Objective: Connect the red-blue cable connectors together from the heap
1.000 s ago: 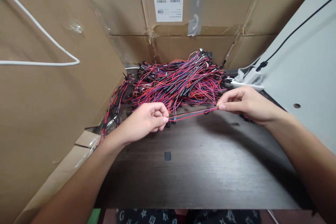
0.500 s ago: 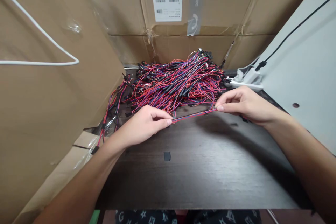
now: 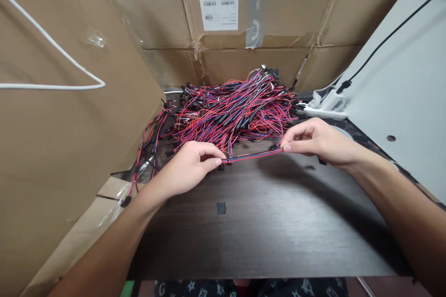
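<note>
Left hand [image 3: 193, 167] and right hand [image 3: 311, 141] pinch a thin wire bundle [image 3: 252, 156] straight over the worktop [image 3: 278, 227], before the wire pile [image 3: 237, 109]; I judge this as straightening, calling for even tension next.

Head-worn view, forward and down over tabletop [image 3: 272, 232]

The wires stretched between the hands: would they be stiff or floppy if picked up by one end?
The wires would probably droop: they look thin, and similar ones in the pile curve loosely. They are likely light, since the left hand and right hand pinch them with fingertips.
</note>
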Demonstrator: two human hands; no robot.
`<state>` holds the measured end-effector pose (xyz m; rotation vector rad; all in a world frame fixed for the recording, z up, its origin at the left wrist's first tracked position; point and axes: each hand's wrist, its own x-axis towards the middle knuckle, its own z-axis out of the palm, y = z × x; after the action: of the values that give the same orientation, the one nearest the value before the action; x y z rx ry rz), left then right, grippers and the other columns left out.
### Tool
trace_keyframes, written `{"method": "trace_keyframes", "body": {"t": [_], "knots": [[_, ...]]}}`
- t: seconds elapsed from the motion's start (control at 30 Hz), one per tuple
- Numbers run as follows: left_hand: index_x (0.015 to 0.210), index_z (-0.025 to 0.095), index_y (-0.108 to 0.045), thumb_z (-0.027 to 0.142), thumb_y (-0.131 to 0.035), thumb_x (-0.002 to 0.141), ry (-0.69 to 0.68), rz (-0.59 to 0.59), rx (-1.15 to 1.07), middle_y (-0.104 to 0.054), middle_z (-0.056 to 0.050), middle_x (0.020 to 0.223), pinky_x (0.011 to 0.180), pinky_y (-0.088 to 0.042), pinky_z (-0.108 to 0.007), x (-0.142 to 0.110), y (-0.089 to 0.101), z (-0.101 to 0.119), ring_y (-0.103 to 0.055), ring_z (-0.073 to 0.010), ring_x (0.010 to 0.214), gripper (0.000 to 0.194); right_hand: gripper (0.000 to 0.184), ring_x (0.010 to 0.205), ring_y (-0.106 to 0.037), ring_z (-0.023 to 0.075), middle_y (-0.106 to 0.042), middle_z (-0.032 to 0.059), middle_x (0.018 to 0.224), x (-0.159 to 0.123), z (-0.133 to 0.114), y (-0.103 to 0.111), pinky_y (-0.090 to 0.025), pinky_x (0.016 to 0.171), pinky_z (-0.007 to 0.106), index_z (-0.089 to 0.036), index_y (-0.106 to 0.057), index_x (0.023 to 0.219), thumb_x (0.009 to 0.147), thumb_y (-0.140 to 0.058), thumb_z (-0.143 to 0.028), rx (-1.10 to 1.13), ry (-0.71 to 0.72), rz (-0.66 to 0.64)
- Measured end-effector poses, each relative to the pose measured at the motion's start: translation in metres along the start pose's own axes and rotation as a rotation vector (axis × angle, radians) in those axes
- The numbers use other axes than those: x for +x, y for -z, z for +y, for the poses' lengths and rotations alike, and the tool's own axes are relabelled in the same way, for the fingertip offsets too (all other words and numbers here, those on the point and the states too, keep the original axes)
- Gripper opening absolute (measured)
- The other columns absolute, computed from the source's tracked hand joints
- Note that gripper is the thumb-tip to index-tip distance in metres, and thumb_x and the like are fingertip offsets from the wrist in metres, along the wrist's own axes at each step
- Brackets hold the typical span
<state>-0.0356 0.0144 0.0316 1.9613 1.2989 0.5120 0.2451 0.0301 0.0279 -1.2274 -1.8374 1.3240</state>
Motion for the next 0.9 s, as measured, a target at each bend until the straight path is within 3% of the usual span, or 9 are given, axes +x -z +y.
{"method": "trace_keyframes", "body": {"t": [0.13,0.23,0.4,0.63,0.8,0.9], "knots": [[0.079,0.015,-0.074,0.02,-0.058,0.077,0.006,0.033,-0.037,-0.071,-0.003,0.083,0.071,-0.046,-0.023,-0.0007,0.0002,0.0036,-0.062,-0.0131,0.073,0.017,0.011,0.06,-0.052,0.0113,-0.065,0.0012,0.066,-0.0008,0.0014,0.0026,-0.038,0.055,0.025,-0.021,-0.07,0.063,0.067,-0.072,-0.031,-0.008,-0.003,0.005],[0.077,0.015,-0.074,0.024,-0.062,0.075,0.023,0.061,-0.095,-0.072,-0.002,0.078,0.068,-0.046,-0.022,-0.0013,0.0005,0.002,-0.061,-0.0128,0.07,0.015,0.013,0.056,-0.05,0.0109,-0.065,0.0011,0.065,-0.0013,0.0022,0.0039,-0.035,0.051,0.025,-0.022,-0.07,0.063,0.068,-0.072,-0.033,-0.026,-0.014,0.018],[0.069,0.014,-0.073,0.03,-0.068,0.071,0.029,0.096,-0.218,-0.069,0.0,0.065,0.06,-0.042,-0.02,-0.0007,-0.0002,-0.001,-0.057,-0.0108,0.06,0.017,0.007,0.062,-0.056,0.0122,-0.068,0.0004,0.068,-0.0028,0.0003,0.0039,-0.041,0.057,0.025,-0.024,-0.073,0.067,0.068,-0.073,-0.03,0.004,0.036,-0.001],[0.07,0.014,-0.071,0.03,-0.067,0.073,-0.003,0.067,-0.23,-0.067,0.0,0.065,0.058,-0.04,-0.019,0.0001,-0.0001,-0.0009,-0.055,-0.0099,0.061,0.018,0.013,0.064,-0.059,0.0125,-0.071,0.0022,0.072,-0.0041,0.0008,0.004,-0.045,0.061,0.025,-0.021,-0.075,0.072,0.068,-0.075,-0.033,0.012,0.049,0.01],[0.068,0.012,-0.063,0.027,-0.057,0.079,0.053,-0.029,-0.199,-0.053,0.003,0.053,0.045,-0.033,-0.018,-0.0024,-0.0014,0.0014,-0.043,-0.0062,0.044,0.019,0.012,0.061,-0.057,0.0122,-0.069,0.0008,0.069,-0.0026,-0.0021,-0.0004,-0.044,0.058,0.025,-0.022,-0.073,0.069,0.069,-0.073,-0.033,-0.035,0.034,-0.018],[0.07,0.012,-0.061,0.024,-0.054,0.08,0.044,-0.034,-0.17,-0.052,0.003,0.054,0.046,-0.034,-0.019,-0.0035,-0.0019,0.0035,-0.044,-0.0069,0.046,0.017,0.016,0.061,-0.055,0.0125,-0.067,0.0021,0.067,-0.0018,-0.0024,-0.003,-0.044,0.057,0.026,-0.019,-0.07,0.068,0.071,-0.071,-0.035,-0.077,0.059,-0.031]]}}
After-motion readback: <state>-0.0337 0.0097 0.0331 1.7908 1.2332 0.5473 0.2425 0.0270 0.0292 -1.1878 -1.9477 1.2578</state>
